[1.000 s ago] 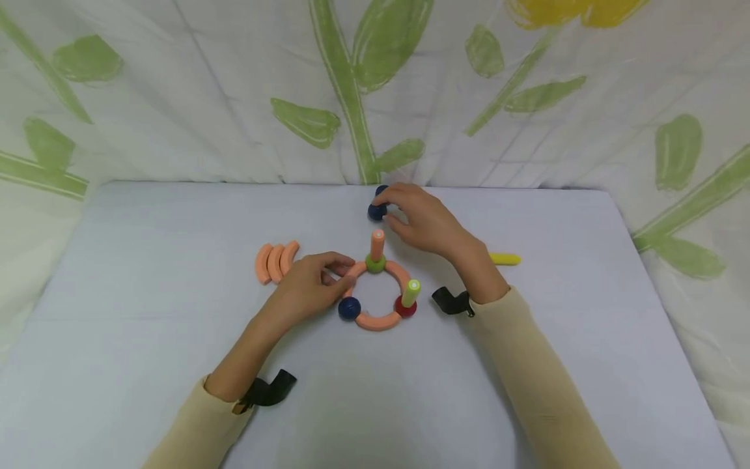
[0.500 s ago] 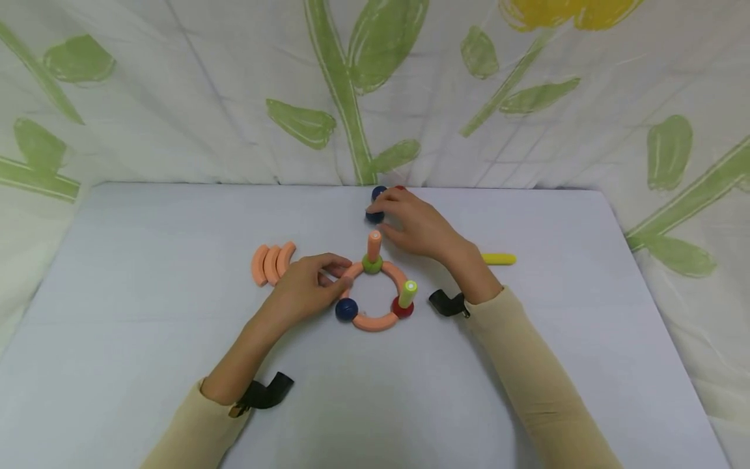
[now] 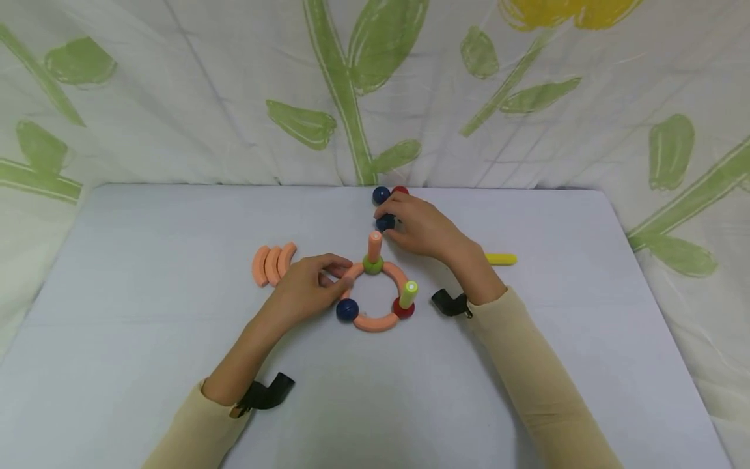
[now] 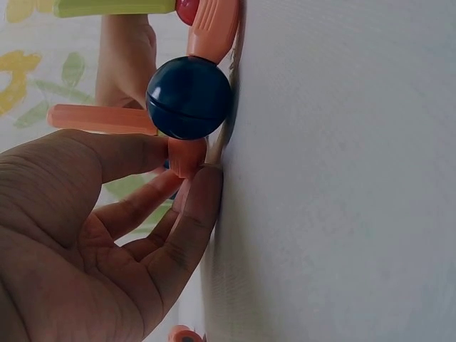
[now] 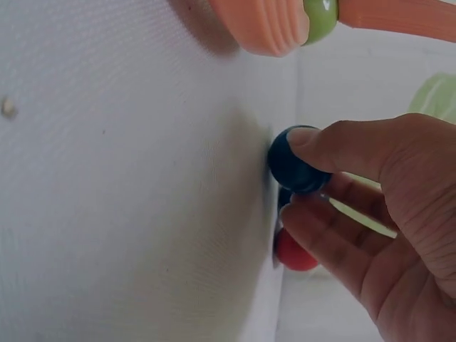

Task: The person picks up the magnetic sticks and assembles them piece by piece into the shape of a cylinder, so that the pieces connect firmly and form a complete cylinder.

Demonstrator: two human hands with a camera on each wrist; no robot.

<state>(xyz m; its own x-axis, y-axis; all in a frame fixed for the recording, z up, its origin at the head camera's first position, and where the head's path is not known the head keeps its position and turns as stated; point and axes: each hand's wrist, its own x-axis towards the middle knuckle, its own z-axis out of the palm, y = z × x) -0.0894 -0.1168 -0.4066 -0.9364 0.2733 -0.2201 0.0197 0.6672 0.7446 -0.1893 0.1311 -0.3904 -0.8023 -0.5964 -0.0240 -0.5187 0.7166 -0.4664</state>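
My left hand (image 3: 313,283) pinches an orange curved stick (image 4: 187,157) on the left side of a ring lying on the table. A dark blue ball (image 3: 347,310), a red ball (image 3: 404,309) and a green ball (image 3: 373,266) join the ring's curved sticks. From the green ball rises an orange rod (image 3: 375,244); a yellow-green rod (image 3: 409,293) stands on the red one. Behind the ring, my right hand (image 3: 424,225) holds another dark blue ball (image 5: 293,162) between thumb and fingers, close over the table.
Several orange curved sticks (image 3: 273,265) lie side by side left of the ring. A yellow rod (image 3: 501,259) lies partly behind the right forearm. Near the table's back edge sit a loose blue ball (image 3: 381,195) and a red ball (image 3: 400,191), before a painted cloth (image 3: 234,130).
My right hand has taken hold of the nearer blue ball and drawn it slightly right and toward the ring, away from the other loose balls. The left hand keeps its place.
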